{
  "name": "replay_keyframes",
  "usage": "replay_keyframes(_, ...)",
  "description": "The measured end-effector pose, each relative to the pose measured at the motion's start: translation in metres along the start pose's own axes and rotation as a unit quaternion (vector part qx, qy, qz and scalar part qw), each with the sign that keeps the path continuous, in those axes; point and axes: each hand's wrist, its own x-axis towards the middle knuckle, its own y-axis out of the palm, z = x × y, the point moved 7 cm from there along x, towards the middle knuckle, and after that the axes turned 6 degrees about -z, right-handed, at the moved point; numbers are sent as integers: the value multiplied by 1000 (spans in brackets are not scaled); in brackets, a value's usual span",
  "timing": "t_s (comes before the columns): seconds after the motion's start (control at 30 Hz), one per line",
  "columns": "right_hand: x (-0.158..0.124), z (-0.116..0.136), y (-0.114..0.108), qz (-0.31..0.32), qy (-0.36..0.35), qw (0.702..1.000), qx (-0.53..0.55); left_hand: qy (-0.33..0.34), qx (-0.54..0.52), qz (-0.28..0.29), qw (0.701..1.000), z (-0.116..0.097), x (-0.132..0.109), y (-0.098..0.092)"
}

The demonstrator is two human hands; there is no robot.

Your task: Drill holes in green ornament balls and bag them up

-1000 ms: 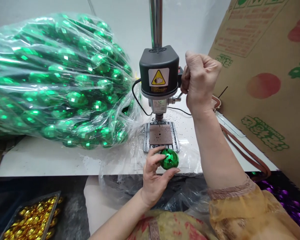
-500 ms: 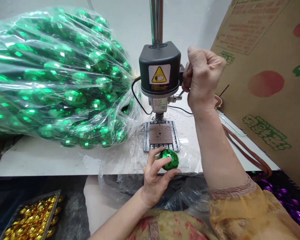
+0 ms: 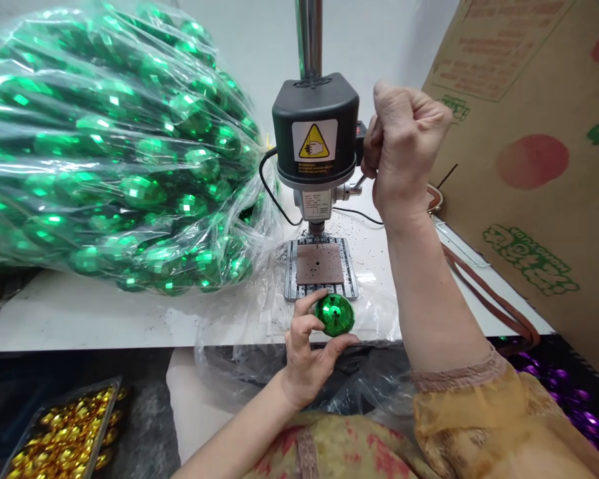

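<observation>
Holding a faceted green ball (image 3: 334, 315) in my left fingers (image 3: 302, 326) beside the drill press base plate (image 3: 320, 263), right fingers (image 3: 374, 153) clenched on its lever (image 3: 358, 187).

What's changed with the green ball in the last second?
The left hand has turned the green mirrored ornament in its fingers, so the end with a dark central spot now faces the camera. The right hand stays clenched at the feed lever of the bench drill press; the bagged green ornaments stayed put.
</observation>
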Motion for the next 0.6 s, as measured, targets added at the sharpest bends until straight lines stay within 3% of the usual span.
replay_keyframes(0.37,-1,4,2,-3,-21,999,45,-50,-25,-9,998,8,-4,-1)
replay_keyframes(0.6,-1,4,0,-4,-11,999,33,-146,-145,-31,978,14,-7,2)
